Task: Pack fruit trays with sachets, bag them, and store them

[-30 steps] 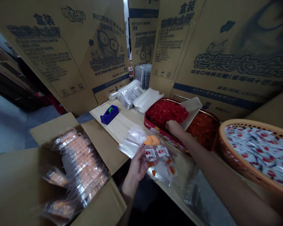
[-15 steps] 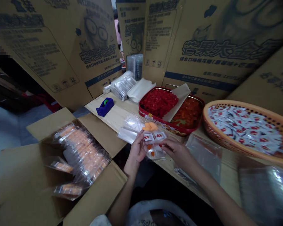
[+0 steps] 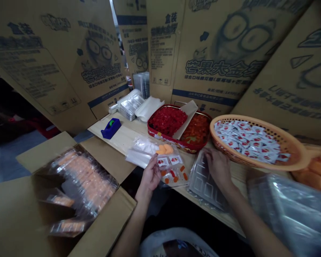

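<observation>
My left hand (image 3: 151,174) pinches the near left side of a filled clear plastic tray (image 3: 179,181). In that tray lie orange pieces (image 3: 165,149) at the far end, two white sachets with red print (image 3: 174,160) in the middle and several small orange-red pieces (image 3: 185,176) at the near end. To the right, my right hand (image 3: 218,167) has its fingers curled over the far edge of an unfilled clear plastic tray (image 3: 203,182) with rectangular compartments. Its fingertips are partly hidden. Other clear plastic (image 3: 141,148) lies left of the filled tray.
Behind stand a red tin (image 3: 163,137) of red and orange pieces and an orange basket (image 3: 256,166) of sachets. A blue tape dispenser (image 3: 111,128) is at left. An open carton (image 3: 107,221) holds packed trays. Stacked clear plastic (image 3: 296,210) sits at right; tall cartons (image 3: 211,82) wall the back.
My right hand has left the filled tray and moved right to the unfilled one. More small orange-red pieces show in the filled tray. The view has shifted rightward.
</observation>
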A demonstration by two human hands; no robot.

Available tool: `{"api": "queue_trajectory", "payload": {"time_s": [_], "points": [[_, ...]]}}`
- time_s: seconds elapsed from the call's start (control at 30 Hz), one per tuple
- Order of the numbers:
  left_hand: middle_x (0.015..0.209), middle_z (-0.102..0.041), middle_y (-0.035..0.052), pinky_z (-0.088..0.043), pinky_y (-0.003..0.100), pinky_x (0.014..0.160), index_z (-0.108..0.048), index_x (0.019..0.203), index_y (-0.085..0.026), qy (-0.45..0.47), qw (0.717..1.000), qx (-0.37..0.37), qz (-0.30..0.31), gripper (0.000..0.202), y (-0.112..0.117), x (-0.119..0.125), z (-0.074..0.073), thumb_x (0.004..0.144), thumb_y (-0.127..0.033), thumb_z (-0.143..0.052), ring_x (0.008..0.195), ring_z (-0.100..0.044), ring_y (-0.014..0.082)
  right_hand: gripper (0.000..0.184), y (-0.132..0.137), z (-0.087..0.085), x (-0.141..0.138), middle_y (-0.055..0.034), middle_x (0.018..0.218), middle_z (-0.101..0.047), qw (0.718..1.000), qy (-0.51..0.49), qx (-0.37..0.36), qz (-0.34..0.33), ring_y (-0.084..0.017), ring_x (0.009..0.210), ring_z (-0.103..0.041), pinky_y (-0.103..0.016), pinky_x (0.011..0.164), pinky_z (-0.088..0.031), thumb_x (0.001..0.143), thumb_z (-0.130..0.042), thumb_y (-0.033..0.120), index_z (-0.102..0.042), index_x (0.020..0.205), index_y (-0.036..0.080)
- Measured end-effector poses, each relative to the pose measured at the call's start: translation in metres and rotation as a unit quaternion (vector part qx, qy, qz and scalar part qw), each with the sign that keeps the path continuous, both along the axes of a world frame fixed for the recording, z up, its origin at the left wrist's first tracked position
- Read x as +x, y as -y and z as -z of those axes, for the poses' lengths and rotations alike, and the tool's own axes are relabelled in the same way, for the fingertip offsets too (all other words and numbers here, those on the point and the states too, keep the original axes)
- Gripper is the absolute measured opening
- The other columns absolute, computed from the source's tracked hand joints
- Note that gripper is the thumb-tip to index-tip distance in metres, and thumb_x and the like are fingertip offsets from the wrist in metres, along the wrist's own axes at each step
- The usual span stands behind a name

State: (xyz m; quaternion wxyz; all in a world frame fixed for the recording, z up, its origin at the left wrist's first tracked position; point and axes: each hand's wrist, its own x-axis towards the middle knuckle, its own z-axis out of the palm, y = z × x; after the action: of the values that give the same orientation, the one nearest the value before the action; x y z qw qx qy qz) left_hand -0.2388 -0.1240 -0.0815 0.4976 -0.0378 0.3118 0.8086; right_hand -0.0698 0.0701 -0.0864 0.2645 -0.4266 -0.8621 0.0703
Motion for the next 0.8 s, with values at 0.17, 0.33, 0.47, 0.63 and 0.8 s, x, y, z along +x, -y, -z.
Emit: {"api": "queue_trajectory", "payload": {"time_s": [0.17, 0.33, 0.47, 0.63, 0.8], "points": [[0.086, -0.066, 0.0004, -0.055, 0.038, 0.076, -0.052, 0.117, -0.021, -0.009, 1.000, 0.005, 0.018, 0.035, -0.001, 0.002, 0.000, 0.082, -0.018, -0.056, 0.060, -0.061, 0.0113, 0.036, -0.007, 0.021, 0.003, -0.0159, 0.109, -0.060, 0.999, 0.032, -0.005, 0.021, -0.028, 0.102, -0.051, -0.044, 0.085, -0.036, 0.093, -0.031, 0.027, -0.056, 0.114, 0.011], [0.090, -0.066, 0.0011, -0.054, 0.040, 0.078, -0.055, 0.114, -0.023, -0.011, 1.000, -0.020, 0.012, 0.034, -0.002, 0.003, 0.000, 0.081, -0.018, -0.057, 0.069, -0.063, 0.0143, 0.037, -0.008, 0.021, 0.003, -0.0174, 0.106, -0.058, 0.999, 0.004, -0.005, 0.045, -0.028, 0.099, -0.047, -0.041, 0.077, -0.035, 0.093, -0.031, 0.027, -0.058, 0.112, 0.010], [0.090, -0.067, 0.0017, -0.054, 0.042, 0.080, -0.055, 0.112, -0.022, -0.008, 1.000, -0.014, 0.024, 0.029, -0.001, 0.004, 0.005, 0.083, -0.018, -0.054, 0.069, -0.064, 0.0147, 0.038, -0.009, 0.017, 0.003, -0.0176, 0.107, -0.055, 0.998, 0.009, -0.021, 0.054, -0.029, 0.098, -0.044, -0.041, 0.077, -0.034, 0.092, -0.033, 0.029, -0.060, 0.111, 0.011], [0.092, -0.067, 0.0023, -0.054, 0.042, 0.080, -0.054, 0.114, -0.022, -0.011, 0.999, -0.013, 0.034, 0.031, 0.000, 0.002, 0.009, 0.084, -0.019, -0.054, 0.073, -0.065, 0.0164, 0.045, -0.006, 0.009, 0.004, -0.0162, 0.103, -0.053, 0.998, -0.022, -0.009, 0.066, -0.031, 0.097, -0.042, -0.043, 0.077, -0.033, 0.093, -0.028, 0.037, -0.063, 0.108, 0.013], [0.094, -0.066, 0.0031, -0.054, 0.042, 0.079, -0.052, 0.118, -0.022, -0.012, 0.999, -0.012, 0.044, 0.035, 0.001, 0.001, 0.006, 0.083, -0.020, -0.055, 0.072, -0.066, 0.0164, 0.043, -0.004, -0.007, 0.006, -0.0144, 0.095, -0.055, 0.996, -0.072, 0.042, 0.031, -0.028, 0.098, -0.045, -0.044, 0.086, -0.030, 0.094, -0.023, 0.036, -0.059, 0.091, 0.012]]}}
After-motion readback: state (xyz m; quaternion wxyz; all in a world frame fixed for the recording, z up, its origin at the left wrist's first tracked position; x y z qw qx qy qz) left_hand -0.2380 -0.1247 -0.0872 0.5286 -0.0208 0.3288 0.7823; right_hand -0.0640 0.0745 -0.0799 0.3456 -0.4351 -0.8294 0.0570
